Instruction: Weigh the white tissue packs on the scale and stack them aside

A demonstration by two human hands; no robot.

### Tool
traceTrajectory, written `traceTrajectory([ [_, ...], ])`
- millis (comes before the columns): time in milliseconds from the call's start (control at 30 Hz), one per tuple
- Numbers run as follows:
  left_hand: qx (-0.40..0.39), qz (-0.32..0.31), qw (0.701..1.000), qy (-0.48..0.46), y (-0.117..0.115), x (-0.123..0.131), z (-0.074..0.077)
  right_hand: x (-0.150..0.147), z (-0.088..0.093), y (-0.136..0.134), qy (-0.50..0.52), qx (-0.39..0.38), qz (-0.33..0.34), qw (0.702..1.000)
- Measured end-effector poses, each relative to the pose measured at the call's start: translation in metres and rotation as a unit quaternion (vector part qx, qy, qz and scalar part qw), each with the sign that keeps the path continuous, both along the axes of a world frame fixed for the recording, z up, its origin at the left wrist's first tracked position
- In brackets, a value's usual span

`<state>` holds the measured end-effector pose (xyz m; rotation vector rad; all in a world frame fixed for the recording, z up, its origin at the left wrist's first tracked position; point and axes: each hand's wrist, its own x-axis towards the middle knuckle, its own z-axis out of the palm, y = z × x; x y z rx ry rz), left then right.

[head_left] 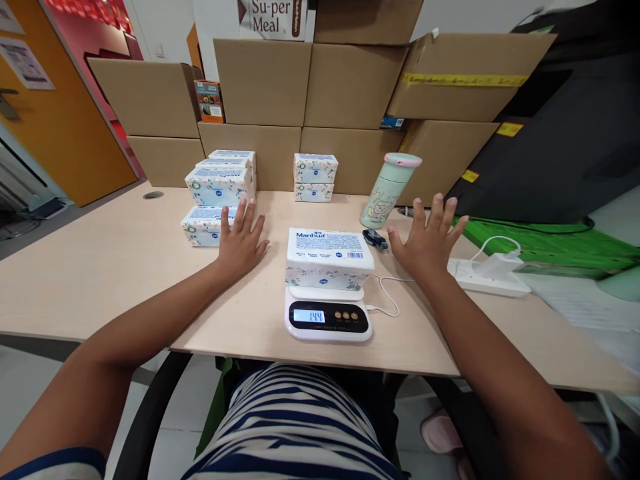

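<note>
Head view. The left hand (241, 243) lies back upward over the surface (140, 280), its fingers (239, 217) spread, released and holding nothing; it is just beside a left group of tissue packs (220, 187). In this group, several packs stand on the far left part of the surface, some set on others. The right hand (425, 243) is likewise back upward, its fingers fanned out and released, with the thumb near a small dark object (374, 239). Whether either palm presses on the surface cannot be told.

Between the hands, toward the near edge, a tissue pack marked "Manhua" (330, 257) rests flat on the platform of a white scale (350, 333). The lit display (309, 316) at the near left of the scale shows digits resembling 144; three round buttons (347, 315) lie to its right. A thin white cable (384, 308) leaves the right side of the scale.

Farther off, two packs form a small stack (315, 179) beyond the scale. To the right of it stands a pale green bottle with a pink-rimmed lid (387, 190). At right, a white power strip (493, 279) bears a plugged-in adapter (500, 265), near a green panel (540, 243). Cardboard boxes (263, 80) are piled along the far edge.
</note>
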<state>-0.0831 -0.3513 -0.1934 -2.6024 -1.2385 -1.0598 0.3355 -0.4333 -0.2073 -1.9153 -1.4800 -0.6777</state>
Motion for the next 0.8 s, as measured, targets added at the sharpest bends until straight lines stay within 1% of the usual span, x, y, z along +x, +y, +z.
traceTrajectory([
  [200, 0.022, 0.011, 1.0, 0.011, 0.005, -0.002, -0.006, 0.0, -0.001, 0.002, -0.002, 0.018, 0.011, 1.0],
  [267, 0.03, 0.018, 0.999, 0.017, 0.007, -0.002, -0.004, -0.002, 0.002, 0.0, 0.01, 0.026, 0.024, 0.999],
  [333, 0.033, 0.018, 0.999, 0.009, 0.007, -0.002, 0.0, -0.007, 0.008, -0.003, 0.026, 0.04, 0.057, 0.997],
  [367, 0.032, 0.004, 0.999, 0.001, 0.005, -0.001, 0.002, -0.01, 0.012, -0.006, 0.04, 0.048, 0.084, 0.994],
  [400, 0.026, -0.024, 0.999, -0.011, 0.002, 0.001, 0.003, -0.014, 0.017, -0.009, 0.062, 0.054, 0.117, 0.99],
  [467, -0.012, -0.109, 0.993, -0.053, -0.011, 0.009, 0.001, -0.025, 0.025, -0.018, 0.153, 0.04, 0.19, 0.969],
  [500, -0.051, -0.155, 0.983, -0.086, -0.02, 0.015, -0.003, -0.031, 0.029, -0.023, 0.213, 0.004, 0.229, 0.95],
  [533, -0.098, -0.198, 0.968, -0.121, -0.031, 0.022, -0.008, -0.038, 0.03, -0.029, 0.267, -0.054, 0.272, 0.923],
  [567, -0.154, -0.228, 0.948, -0.162, -0.042, 0.029, -0.013, -0.046, 0.031, -0.035, 0.303, -0.124, 0.313, 0.891],
  [600, -0.208, -0.253, 0.927, -0.183, -0.052, 0.036, -0.018, -0.053, 0.03, -0.041, 0.318, -0.194, 0.349, 0.86],
  [633, -0.242, -0.263, 0.913, -0.198, -0.061, 0.042, -0.021, -0.061, 0.029, -0.047, 0.31, -0.249, 0.378, 0.836],
  [667, -0.26, -0.268, 0.904, -0.208, -0.066, 0.044, -0.021, -0.069, 0.028, -0.051, 0.289, -0.275, 0.395, 0.827],
  [700, -0.261, -0.271, 0.902, -0.21, -0.07, 0.043, -0.019, -0.077, 0.028, -0.055, 0.262, -0.275, 0.404, 0.832],
  [733, -0.246, -0.273, 0.905, -0.212, -0.071, 0.037, -0.014, -0.086, 0.029, -0.056, 0.233, -0.252, 0.411, 0.845],
  [800, -0.191, -0.277, 0.919, -0.205, -0.068, 0.012, 0.006, -0.108, 0.037, -0.053, 0.171, -0.181, 0.438, 0.864],
])
